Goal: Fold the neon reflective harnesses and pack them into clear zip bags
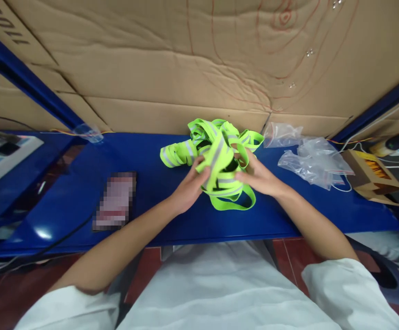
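Observation:
A tangled bundle of neon yellow-green reflective straps (216,160) with silver stripes lies on the blue table, some of it lifted between my hands. At its left side, my left hand (191,185) is closed on a strap, thumb on top. Around the right side of the bundle, my right hand (254,173) has its thumb and fingers closed on the straps. One loop hangs toward the table's front edge. Behind my left hand, a rolled part of the straps sticks out to the left. Some fingertips are hidden by the folds.
To the left lies a blurred-out phone-like slab (115,200) on the blue table (172,224). Clear plastic bags (314,160) and an open cardboard box (371,176) are at the right. A clear cup (88,133) lies at the back left. A cardboard wall (151,68) stands behind.

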`<state>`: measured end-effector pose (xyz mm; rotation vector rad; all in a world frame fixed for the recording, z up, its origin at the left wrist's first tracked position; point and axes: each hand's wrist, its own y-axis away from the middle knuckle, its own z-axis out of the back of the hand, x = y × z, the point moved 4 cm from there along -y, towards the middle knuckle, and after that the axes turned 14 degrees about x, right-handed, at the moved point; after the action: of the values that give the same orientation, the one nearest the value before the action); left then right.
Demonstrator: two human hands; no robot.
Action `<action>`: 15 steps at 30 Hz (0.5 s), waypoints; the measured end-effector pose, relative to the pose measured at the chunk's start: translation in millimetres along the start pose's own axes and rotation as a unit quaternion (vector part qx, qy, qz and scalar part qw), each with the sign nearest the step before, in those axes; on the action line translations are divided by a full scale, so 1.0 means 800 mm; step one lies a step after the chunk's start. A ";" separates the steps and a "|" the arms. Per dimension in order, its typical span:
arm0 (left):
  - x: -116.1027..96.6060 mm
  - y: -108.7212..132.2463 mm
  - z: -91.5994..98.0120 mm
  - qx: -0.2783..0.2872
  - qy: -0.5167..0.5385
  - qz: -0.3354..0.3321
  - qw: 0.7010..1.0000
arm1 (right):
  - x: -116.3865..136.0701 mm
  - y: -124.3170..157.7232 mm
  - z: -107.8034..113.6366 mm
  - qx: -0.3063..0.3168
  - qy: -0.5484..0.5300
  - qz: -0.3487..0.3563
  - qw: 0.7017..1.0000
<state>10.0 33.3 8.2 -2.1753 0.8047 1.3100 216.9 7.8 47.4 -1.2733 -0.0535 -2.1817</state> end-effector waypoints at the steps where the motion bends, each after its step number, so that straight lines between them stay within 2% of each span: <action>1: 0.002 0.002 -0.004 0.038 -0.008 0.010 0.999 | 0.000 0.003 -0.006 0.006 0.032 0.009 0.999; 3: 0.000 0.005 -0.005 0.086 -0.027 0.008 0.996 | -0.004 0.010 -0.014 -0.002 0.109 0.010 0.994; 4: -0.004 0.006 -0.002 0.090 -0.041 0.001 0.995 | -0.005 0.014 -0.015 -0.015 0.148 0.010 0.989; 8: -0.023 0.008 0.011 0.062 -0.187 -0.060 0.979 | 0.005 0.026 -0.022 -0.043 0.314 0.078 0.945; 11: -0.032 0.012 0.002 0.104 -0.338 -0.102 0.930 | 0.019 0.033 -0.032 -0.042 0.415 0.153 0.896; 13: -0.034 0.017 -0.005 0.138 -0.432 -0.122 0.883 | 0.028 0.037 -0.036 -0.054 0.450 0.201 0.868; 15: -0.039 0.023 -0.008 0.140 -0.511 -0.159 0.833 | 0.036 0.040 -0.035 -0.064 0.464 0.235 0.852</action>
<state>-10.2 23.3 37.1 -1.0243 0.1530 1.7273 201.5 -41.0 47.3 -0.1278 0.7209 -2.1306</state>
